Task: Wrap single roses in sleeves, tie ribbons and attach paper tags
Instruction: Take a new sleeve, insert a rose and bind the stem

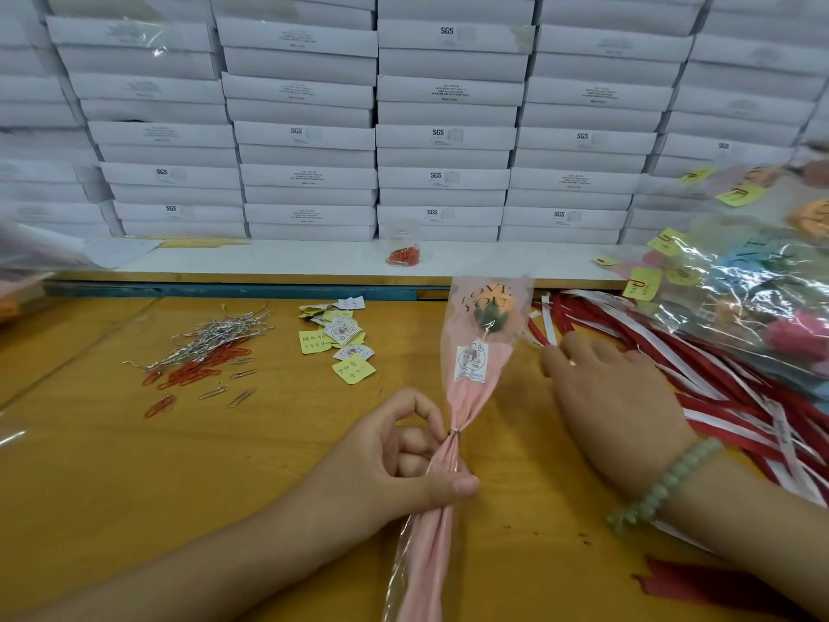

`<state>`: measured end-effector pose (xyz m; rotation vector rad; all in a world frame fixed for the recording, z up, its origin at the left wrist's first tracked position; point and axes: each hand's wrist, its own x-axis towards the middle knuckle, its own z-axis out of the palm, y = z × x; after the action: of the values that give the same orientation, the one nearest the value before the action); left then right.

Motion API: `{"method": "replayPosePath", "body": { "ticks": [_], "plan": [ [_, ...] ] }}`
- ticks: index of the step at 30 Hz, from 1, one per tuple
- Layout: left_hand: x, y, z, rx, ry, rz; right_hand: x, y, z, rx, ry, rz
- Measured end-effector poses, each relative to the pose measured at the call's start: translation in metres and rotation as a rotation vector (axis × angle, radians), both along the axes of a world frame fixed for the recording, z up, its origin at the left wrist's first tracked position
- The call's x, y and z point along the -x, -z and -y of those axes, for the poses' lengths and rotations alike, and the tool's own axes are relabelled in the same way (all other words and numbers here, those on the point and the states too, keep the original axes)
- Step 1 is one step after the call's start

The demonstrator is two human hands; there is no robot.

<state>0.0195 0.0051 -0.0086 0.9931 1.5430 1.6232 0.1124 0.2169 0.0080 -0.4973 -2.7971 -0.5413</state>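
A single rose in a pink "LOVE YOU" sleeve [475, 383] lies lengthwise on the yellow table [269, 464], bloom end away from me. A thin wire tie cinches its neck [454, 432]. My left hand [399, 460] grips the gathered sleeve just below that tie, thumb across the pink paper. My right hand [614, 397] lies palm down to the right of the sleeve, fingers stretched onto a pile of red and white ribbons [717, 397]. A green bead bracelet is on that wrist.
Silver twist ties [215, 334] and red and silver paper clips [197, 379] lie at the left. Yellow and printed paper tags [341, 343] sit in the middle. Finished wrapped roses with yellow tags [753, 280] pile up at the right. White boxes [444, 127] are stacked behind a shelf holding a cup of clips [403, 253].
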Motion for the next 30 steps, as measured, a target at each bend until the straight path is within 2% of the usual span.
{"method": "replayPosePath", "body": {
  "ticks": [2,4,9,17,22,27,30],
  "plan": [
    [-0.001,-0.001,0.000,0.006,-0.007,-0.008,-0.001,-0.001,-0.009,-0.085,0.133,0.051],
    [-0.001,-0.002,0.001,0.011,-0.004,-0.011,-0.001,-0.002,-0.016,-0.117,0.179,0.085],
    [0.003,0.004,0.001,0.009,0.022,-0.027,0.003,-0.004,-0.014,-0.089,0.112,0.112],
    [0.005,0.006,0.000,-0.011,0.025,-0.040,-0.003,-0.024,0.011,-0.166,0.105,-0.008],
    [0.006,0.008,0.001,-0.015,0.031,-0.047,-0.002,-0.027,0.011,-0.078,0.153,0.011],
    [0.008,0.010,0.000,-0.026,0.030,-0.036,-0.001,-0.023,0.009,-0.043,-0.013,-0.029],
    [0.008,0.009,-0.001,-0.042,0.008,-0.052,-0.004,-0.020,0.014,0.325,-0.179,-0.066]
  ]
}}
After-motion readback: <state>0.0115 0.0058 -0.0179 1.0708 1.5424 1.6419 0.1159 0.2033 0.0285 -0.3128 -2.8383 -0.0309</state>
